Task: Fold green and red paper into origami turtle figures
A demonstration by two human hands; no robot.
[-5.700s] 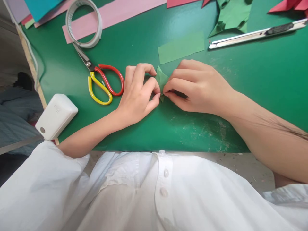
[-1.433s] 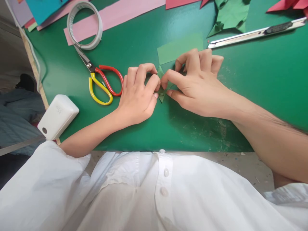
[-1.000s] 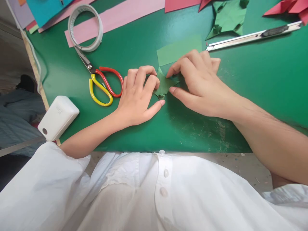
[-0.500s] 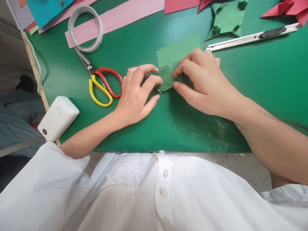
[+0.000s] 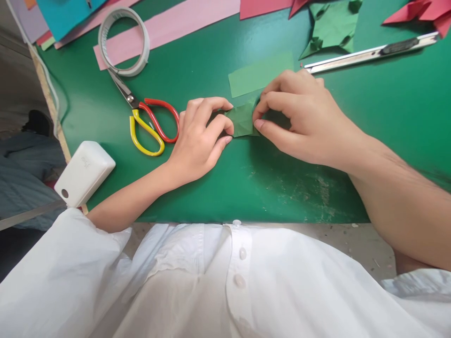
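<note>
A small folded piece of green paper lies between my hands, just above the green table. My left hand pinches its left edge with curled fingers and the thumb. At its right edge, my right hand grips the paper between thumb and forefinger. The corners under my fingertips are hidden. Just beyond the folded paper lies a flat strip of green paper, its right end close to my right hand.
Scissors with red and yellow handles, a tape roll and a white power bank are at left. A box cutter, a green folded paper shape and red folded paper sit at upper right. Pink paper lies behind.
The folded green paper has turned slightly and now sits flatter and more level. My left fingertips have closed onto its left edge, and my right hand has shifted a little.
</note>
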